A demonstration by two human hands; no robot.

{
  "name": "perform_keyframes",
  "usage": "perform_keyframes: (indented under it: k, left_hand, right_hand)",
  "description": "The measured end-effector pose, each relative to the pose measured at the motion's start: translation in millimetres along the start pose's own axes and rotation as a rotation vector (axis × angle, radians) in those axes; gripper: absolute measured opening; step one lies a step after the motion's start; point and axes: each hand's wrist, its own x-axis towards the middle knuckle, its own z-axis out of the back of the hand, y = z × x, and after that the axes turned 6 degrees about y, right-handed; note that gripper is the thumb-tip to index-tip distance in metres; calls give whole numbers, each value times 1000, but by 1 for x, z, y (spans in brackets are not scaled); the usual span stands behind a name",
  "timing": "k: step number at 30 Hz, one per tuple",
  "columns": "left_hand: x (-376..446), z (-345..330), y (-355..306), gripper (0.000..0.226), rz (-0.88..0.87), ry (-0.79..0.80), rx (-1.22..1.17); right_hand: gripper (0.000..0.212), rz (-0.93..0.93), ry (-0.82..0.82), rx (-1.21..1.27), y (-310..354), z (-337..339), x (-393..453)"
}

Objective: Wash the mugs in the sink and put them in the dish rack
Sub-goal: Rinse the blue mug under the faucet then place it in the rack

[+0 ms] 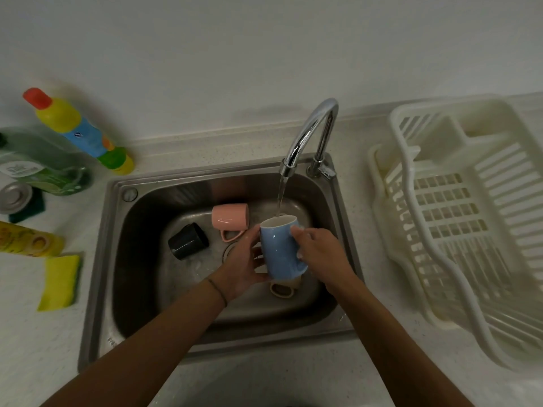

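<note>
Both hands, left (244,261) and right (318,254), grip the blue mug (279,248) between them under running water.

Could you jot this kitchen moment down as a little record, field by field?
held mug: blue mug, upright under the tap, water running in
left hand: cupping the mug's side
right hand: gripping the other side
in sink: pink mug and black mug on their sides; beige mug partly hidden
dish rack: no mugs yet

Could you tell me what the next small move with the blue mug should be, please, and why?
Probably tip the blue mug, held in the left hand and right hand, to pour out the water: the faucet stream runs into its open top, and the dish rack holds no mugs.
</note>
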Motion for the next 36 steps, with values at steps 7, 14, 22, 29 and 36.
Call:
perform_keyframes:
  k: [7, 14, 22, 29, 36]
  left_hand:
    - [1, -6, -1, 54, 5, 59, 4]
    - [4, -13, -5, 54, 13, 108, -62]
    - [2, -24, -14, 69, 61, 188, -89]
    - [10, -22, -17, 53, 100, 292, -118]
    - [16, -26, -34, 42, -33, 324, -174]
  right_hand:
    - [43, -7, -21, -63, 4, 7, 0]
    - [40, 17, -59, -95, 4, 11, 0]
    - [37, 19, -124, -252, 4, 17, 6]
    - [34, 65, -174, -369, 6, 22, 7]
    - [31, 93, -199, -351, 8, 25, 7]
